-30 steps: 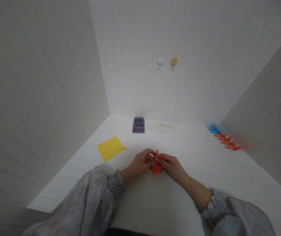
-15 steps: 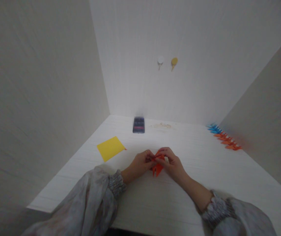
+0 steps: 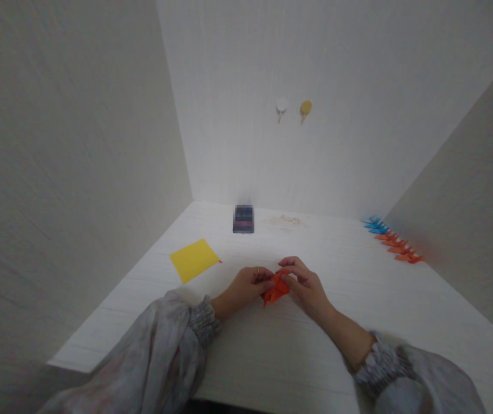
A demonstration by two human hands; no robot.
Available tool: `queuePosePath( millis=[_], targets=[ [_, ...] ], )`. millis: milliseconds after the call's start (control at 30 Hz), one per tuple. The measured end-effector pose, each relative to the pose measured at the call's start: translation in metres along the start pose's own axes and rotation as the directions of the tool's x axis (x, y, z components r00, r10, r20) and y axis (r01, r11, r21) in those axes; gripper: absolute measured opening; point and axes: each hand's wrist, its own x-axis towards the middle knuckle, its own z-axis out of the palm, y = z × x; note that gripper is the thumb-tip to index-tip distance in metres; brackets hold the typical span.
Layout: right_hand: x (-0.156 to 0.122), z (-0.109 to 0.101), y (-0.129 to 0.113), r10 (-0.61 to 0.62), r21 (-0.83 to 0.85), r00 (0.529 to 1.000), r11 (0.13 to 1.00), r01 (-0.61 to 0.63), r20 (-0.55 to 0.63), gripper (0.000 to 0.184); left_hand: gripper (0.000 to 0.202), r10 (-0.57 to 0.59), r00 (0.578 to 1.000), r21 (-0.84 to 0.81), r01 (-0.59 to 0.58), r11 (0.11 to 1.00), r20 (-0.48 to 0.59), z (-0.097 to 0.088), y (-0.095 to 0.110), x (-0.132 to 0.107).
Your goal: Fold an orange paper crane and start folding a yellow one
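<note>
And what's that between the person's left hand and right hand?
In the head view, a piece of folded orange paper sits between the left hand and the right hand; both touch it.

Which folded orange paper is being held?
The orange paper between the left hand and right hand; the others sit in a row by the right wall.
</note>
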Motion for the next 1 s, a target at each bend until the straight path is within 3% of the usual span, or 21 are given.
queuePosePath(
  millis=[400, 1000],
  targets=[
    [-0.0001, 0.0001, 0.0039, 0.013, 0.068, 1.000, 0.998, -0.014, 0.017, 0.022, 0.027, -0.028, 1.000, 0.034, 0.027, 0.999, 0.011, -0.0012, -0.0022, 0.0004],
    [0.0013, -0.0007, -0.0033, 0.018, -0.039, 0.999, 0.999, -0.020, -0.043, 0.026, 0.025, -0.071, 0.997, 0.057, 0.072, 0.996, -0.022, 0.0001, -0.0013, 0.0004]
  ],
)
